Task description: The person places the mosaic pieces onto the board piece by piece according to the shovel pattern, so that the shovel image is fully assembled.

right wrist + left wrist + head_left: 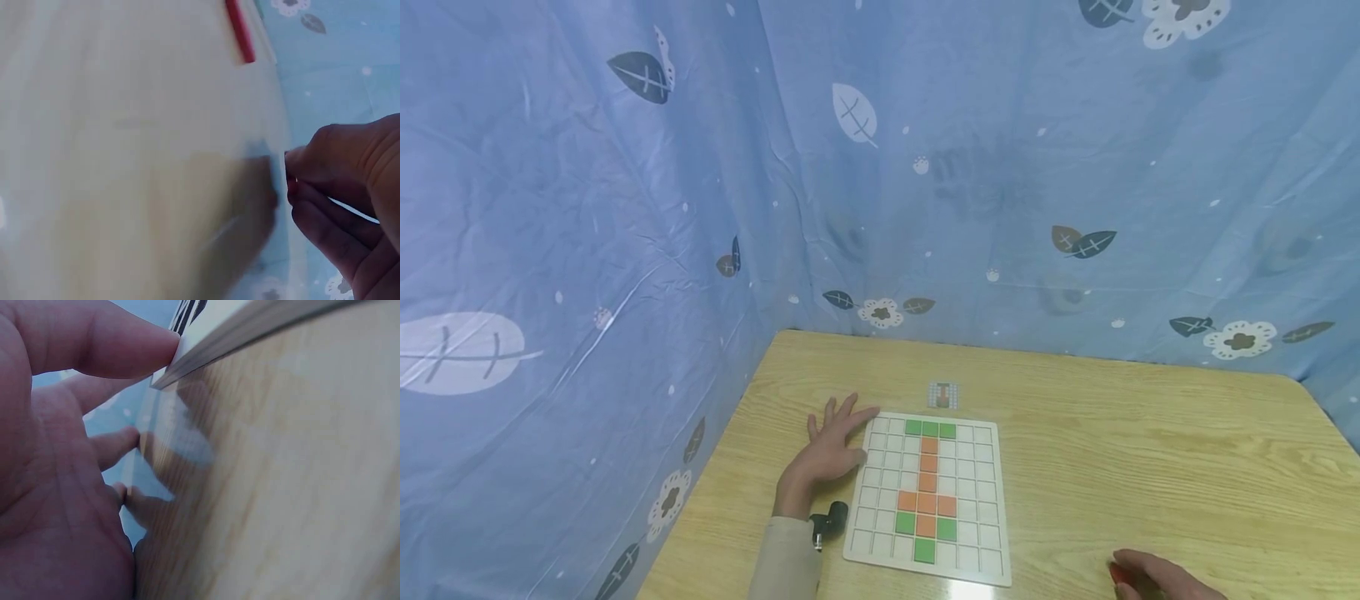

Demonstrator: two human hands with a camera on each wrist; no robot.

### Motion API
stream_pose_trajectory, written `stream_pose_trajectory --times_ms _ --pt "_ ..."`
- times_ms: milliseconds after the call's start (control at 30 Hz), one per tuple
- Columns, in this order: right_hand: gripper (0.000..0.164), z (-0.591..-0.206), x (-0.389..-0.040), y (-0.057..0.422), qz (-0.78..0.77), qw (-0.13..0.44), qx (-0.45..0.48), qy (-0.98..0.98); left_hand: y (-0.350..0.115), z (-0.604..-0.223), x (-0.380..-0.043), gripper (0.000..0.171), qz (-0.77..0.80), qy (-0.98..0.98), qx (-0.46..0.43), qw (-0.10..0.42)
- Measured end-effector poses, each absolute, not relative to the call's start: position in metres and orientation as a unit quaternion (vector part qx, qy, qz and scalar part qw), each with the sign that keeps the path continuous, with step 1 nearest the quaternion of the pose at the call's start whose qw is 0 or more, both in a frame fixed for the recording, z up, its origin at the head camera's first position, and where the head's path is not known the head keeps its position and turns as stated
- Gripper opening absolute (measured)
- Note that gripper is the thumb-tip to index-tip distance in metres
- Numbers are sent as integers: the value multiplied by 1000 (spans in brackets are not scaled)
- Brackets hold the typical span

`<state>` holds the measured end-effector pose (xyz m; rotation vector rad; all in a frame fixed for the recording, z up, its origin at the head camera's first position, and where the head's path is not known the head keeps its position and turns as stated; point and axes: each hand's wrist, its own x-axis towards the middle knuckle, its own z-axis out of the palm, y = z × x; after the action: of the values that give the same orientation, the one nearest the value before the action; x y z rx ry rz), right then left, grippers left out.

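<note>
A white grid board (pixel 983 533) lies on the table, with green tiles (pixel 930 430) and orange tiles (pixel 928 482) in some of its squares. My left hand (pixel 827 450) is spread at the board's upper left, index fingertip at the corner and thumb against the left edge. In the left wrist view the thumb (pixel 125 344) meets the side of the board (pixel 212 353). Low at the right of the head view, my right hand (pixel 1165 575) pinches a red tile (pixel 1120 573) between thumb and fingers. The right wrist view shows that tile nearly edge-on, beside the tabletop.
A small pattern card (pixel 943 395) lies just beyond the board. Another red piece (pixel 240 31) rests on the table in the right wrist view. Blue patterned cloth (pixel 970 183) hangs behind and to the left of the wooden table (pixel 1120 450).
</note>
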<state>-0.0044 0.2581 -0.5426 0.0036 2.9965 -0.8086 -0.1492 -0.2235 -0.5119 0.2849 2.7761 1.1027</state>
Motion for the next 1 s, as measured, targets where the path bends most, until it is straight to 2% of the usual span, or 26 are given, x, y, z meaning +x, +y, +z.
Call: stream_pose_trajectory --times_ms 67,133,267,367,600,1000 --pt "33 -537 0 248 -277 -25 7 961 -224 -512 -149 84 366 923 95 72" --pt "32 -534 2 236 -296 -98 -9 950 -224 -512 -149 84 366 923 95 72" --pt "46 -528 -7 210 -334 -241 -108 905 -225 -513 -149 84 365 923 97 71" --pt "55 -525 -18 194 -350 -289 -186 871 -225 -512 -150 83 363 924 99 71" --pt "58 -520 -37 158 -379 -282 -311 825 -224 -510 -150 83 366 923 99 70" --pt "49 -507 -48 95 -422 -210 -390 791 -224 -511 -150 83 368 922 96 73"
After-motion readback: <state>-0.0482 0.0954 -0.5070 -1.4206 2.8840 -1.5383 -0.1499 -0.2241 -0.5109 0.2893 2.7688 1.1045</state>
